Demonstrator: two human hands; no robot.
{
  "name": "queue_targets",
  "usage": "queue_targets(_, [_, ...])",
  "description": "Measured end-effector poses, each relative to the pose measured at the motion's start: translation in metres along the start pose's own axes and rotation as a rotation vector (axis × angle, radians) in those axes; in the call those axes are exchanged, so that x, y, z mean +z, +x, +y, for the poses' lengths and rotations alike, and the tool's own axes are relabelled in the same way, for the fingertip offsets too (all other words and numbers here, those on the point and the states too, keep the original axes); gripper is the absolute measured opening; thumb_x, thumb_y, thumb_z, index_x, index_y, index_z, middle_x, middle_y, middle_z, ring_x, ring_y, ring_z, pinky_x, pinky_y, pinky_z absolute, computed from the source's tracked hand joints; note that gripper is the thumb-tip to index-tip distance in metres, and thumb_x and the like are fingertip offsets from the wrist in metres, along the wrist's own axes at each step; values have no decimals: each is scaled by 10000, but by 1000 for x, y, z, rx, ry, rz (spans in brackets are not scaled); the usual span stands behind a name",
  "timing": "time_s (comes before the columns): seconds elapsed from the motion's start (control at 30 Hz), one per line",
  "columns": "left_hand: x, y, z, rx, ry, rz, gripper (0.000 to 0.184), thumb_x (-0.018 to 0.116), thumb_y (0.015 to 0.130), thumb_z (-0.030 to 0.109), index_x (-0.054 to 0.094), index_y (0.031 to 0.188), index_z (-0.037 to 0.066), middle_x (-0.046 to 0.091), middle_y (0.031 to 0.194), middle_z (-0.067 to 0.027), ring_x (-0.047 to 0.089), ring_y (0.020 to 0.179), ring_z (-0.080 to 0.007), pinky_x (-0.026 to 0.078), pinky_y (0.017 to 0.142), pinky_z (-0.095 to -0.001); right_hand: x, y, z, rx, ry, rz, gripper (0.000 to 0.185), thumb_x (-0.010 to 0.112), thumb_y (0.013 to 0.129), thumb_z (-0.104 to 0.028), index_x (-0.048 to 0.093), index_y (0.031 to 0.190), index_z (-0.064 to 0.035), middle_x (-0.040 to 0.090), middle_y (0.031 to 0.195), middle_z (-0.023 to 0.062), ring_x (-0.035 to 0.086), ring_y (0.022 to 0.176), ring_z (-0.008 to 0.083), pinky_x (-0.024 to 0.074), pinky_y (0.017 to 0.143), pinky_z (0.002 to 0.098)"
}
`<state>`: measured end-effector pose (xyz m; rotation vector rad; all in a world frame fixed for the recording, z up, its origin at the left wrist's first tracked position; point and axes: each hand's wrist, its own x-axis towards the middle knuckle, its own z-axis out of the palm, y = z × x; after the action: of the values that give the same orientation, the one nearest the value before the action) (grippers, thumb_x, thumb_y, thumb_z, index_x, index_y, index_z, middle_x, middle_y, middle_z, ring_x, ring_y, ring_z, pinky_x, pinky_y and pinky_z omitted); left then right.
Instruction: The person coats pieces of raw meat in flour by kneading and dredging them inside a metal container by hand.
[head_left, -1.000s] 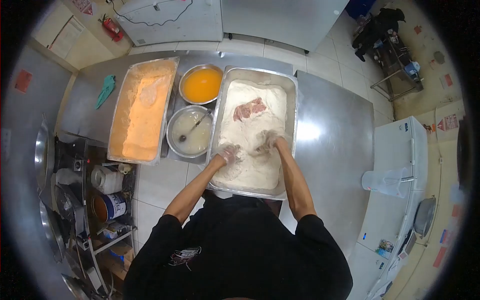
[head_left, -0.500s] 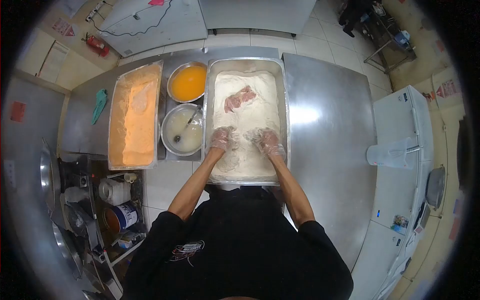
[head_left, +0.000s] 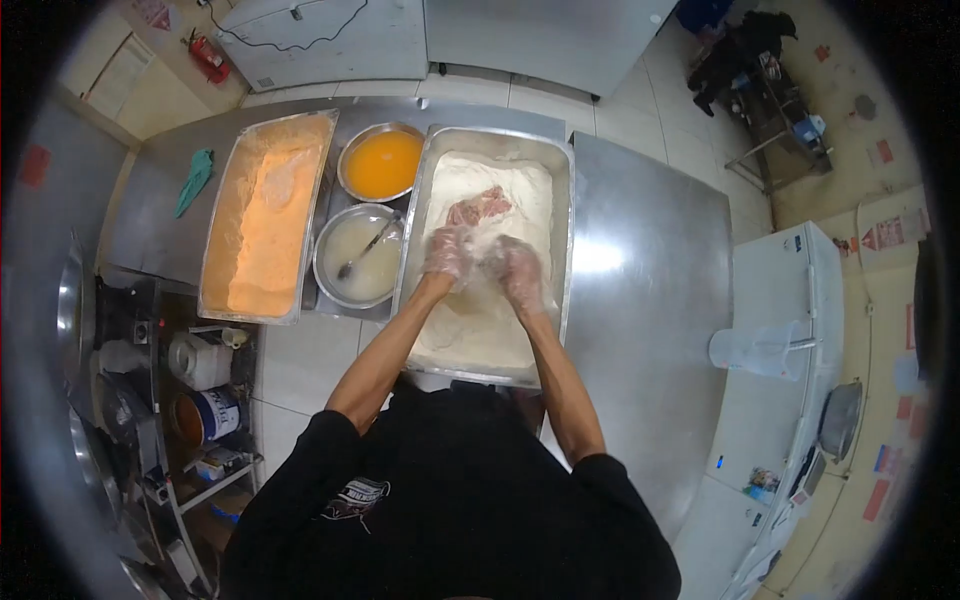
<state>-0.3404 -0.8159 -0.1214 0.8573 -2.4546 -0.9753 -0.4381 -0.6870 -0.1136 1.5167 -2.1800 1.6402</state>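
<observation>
Both my hands wear clear plastic gloves dusted with white powder that looks like flour. My left hand [head_left: 447, 254] is over the middle of a deep metal pan [head_left: 568, 240] filled with the flour [head_left: 535, 185], close to a raw piece of meat [head_left: 480, 206]. To its right, my right hand [head_left: 517, 272] is also low over the flour, fingers pointing inward. White flour shows between the two hands, smeared by motion. The fingers are too blurred to show whether they grip anything. The meat lies on top of the flour just beyond my fingertips, partly dusted.
Left of the pan stand a bowl of orange liquid [head_left: 382, 166] and a bowl of cloudy liquid [head_left: 375, 268] with a ladle [head_left: 366, 250]. Further left are a pan of orange powder [head_left: 265, 235] and a green cloth [head_left: 195, 183]. A steel table [head_left: 650, 300] extends to the right.
My hands have moved farther into the pan, toward the meat, and closer together. Flour is stirred up between them. The whole view has shifted and turned slightly.
</observation>
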Motion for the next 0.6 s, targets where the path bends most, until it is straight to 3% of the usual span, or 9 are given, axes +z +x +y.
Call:
queue_targets(0.03, [-13,1,9,-53,-57,98,92,553,626,101,571,701,51,566,719,-166,553,684,-277,430,586,-382,-12,12,-8,55,-355,-204,266,425,824,-250,540,807,-11,551,739,187,522,674,334,424,610,386])
queue_targets(0.17, [17,-1,-19,284,-267,211,59,542,625,73,543,658,24,551,627,-145,501,509,-268,407,496,-370,16,4,-3,-95,-206,-149,204,481,787,-216,523,733,-24,556,700,152,523,586,282,414,500,361])
queue_targets(0.27, [-6,9,-18,4,-40,140,76,548,629,80,541,662,12,540,619,-144,504,512,-259,411,488,-357,-3,25,-15,173,-373,-282,228,509,777,-252,542,744,-29,543,681,142,504,560,250,413,502,341])
queue_targets(0.33, [-14,-2,-6,129,-204,160,128,577,627,114,567,708,15,548,617,-135,535,534,-259,421,482,-349,13,3,5,27,-416,-233,246,527,768,-277,544,718,-37,525,628,114,486,534,223,418,499,326])
queue_targets(0.37, [-30,-6,7,173,-204,140,166,592,628,136,570,742,18,553,628,-132,546,564,-262,428,499,-352,17,9,-5,16,-268,-112,247,530,766,-279,536,700,-42,514,596,102,479,512,223,405,484,327])
queue_targets(0.43, [-25,-8,-14,198,-170,267,283,625,631,198,558,852,34,574,715,-132,556,657,-274,444,563,-362,16,28,-40,492,929,140,215,558,751,-242,511,659,-53,475,519,78,453,467,224,366,460,335])
queue_targets(0.47, [-47,-6,-9,188,-169,285,283,625,631,198,558,852,34,574,715,-132,556,657,-274,444,563,-362,20,41,-53,488,932,119,215,558,751,-242,511,659,-53,475,519,78,453,467,224,366,460,335])
queue_targets(0.53, [-82,-10,-5,263,-153,192,334,633,635,219,545,908,50,572,789,-130,549,738,-276,442,634,-374,29,51,-70,113,-399,-180,165,601,702,-176,531,726,-28,543,691,158,521,616,321,412,543,375])
queue_targets(0.6, [-100,-8,-31,235,-72,164,353,634,642,233,542,934,58,570,818,-115,546,764,-259,439,678,-374,48,63,-93,-25,-408,-131,145,638,664,-128,527,685,-37,534,632,144,521,591,300,412,545,357])
